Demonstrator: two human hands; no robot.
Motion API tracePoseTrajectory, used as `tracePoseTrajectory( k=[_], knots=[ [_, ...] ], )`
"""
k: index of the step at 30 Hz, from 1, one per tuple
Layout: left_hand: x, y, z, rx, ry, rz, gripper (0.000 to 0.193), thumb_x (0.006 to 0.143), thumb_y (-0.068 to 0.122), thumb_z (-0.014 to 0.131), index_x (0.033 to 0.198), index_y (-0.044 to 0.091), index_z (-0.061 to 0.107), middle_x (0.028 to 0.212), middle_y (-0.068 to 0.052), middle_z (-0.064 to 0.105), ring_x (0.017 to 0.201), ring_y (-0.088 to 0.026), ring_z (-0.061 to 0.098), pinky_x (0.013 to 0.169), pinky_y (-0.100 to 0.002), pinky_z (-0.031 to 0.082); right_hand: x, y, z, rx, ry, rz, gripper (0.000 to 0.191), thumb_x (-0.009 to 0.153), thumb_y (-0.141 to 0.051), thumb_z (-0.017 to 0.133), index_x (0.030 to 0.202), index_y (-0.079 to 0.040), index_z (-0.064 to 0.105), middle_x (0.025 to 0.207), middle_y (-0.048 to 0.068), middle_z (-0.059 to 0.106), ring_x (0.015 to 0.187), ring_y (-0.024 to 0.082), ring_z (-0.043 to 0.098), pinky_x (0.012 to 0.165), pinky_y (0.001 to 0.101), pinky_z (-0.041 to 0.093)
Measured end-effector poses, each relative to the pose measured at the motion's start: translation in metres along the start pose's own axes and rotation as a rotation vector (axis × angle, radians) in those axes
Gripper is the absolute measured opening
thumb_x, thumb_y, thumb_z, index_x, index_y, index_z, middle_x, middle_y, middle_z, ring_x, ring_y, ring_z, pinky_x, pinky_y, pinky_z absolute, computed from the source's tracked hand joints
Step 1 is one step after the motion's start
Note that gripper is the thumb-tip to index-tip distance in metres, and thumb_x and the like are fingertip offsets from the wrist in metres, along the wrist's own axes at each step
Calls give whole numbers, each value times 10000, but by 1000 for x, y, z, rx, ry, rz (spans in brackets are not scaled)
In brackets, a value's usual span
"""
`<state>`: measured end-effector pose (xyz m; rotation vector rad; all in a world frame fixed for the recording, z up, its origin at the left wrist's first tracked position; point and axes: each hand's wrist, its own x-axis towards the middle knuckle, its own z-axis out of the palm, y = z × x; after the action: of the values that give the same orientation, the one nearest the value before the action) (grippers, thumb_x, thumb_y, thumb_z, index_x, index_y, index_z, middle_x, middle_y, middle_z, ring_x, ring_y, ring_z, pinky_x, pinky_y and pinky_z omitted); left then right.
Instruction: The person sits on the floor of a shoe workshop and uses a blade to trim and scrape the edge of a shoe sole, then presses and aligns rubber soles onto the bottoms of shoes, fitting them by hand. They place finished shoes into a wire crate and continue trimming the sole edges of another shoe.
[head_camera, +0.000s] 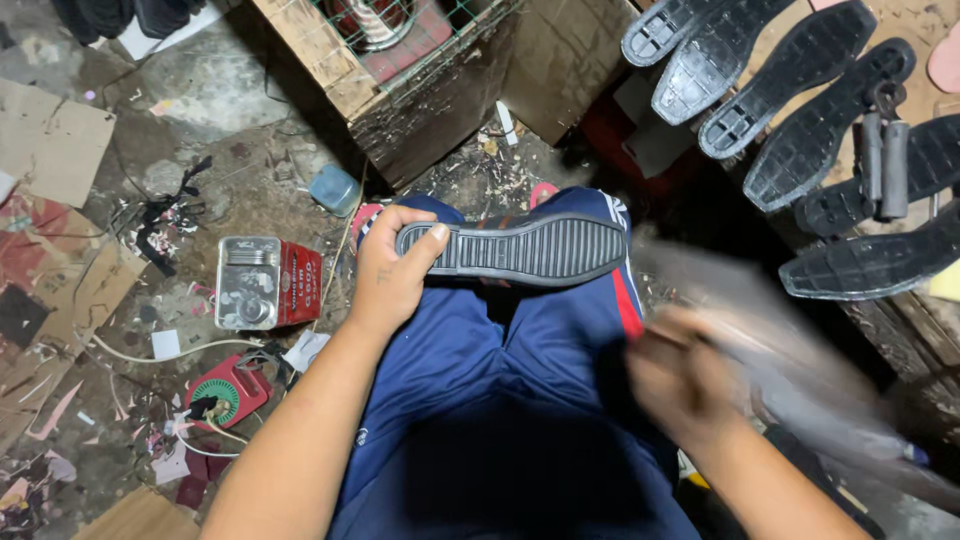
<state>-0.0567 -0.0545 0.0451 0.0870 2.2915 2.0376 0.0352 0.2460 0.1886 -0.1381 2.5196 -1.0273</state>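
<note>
Blue trousers (480, 400) fill the near part of my view, and across the knees lies the shoe (515, 248), sole up, its ribbed black tread facing me. I read that as deliberate: the lap serves as a rest, and turning the sole upward puts the working face where I can see it. My left hand (392, 270) clamps the heel end, thumb over the tread edge and fingers wrapped beneath, which pins the shoe against the thigh so it cannot slide.

My right hand (685, 380) sits near and to the right, smeared by motion; it seems to grip something pale and long, but I cannot tell what, nor how tightly its fingers close.

Farther right, a row of loose black soles (800, 100) lies tread up on a board, side by side, within reach. On the floor (200, 130) at left stand a red tin (268, 283), a red round gadget (222, 392), cardboard scraps and offcuts.
</note>
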Motion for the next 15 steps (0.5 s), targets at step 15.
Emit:
tracePoseTrajectory(
  k=[15],
  knots=[
    [11,3,7,29,-37,-24,253,940,223,707,1087,25,652,940,-29,669,880,-103,627,808,-273,513,-36,85,41,60,403,345,399,852,-324,718,1086,-9,645,866,171,687,797,306,681,734,449,535]
  ],
)
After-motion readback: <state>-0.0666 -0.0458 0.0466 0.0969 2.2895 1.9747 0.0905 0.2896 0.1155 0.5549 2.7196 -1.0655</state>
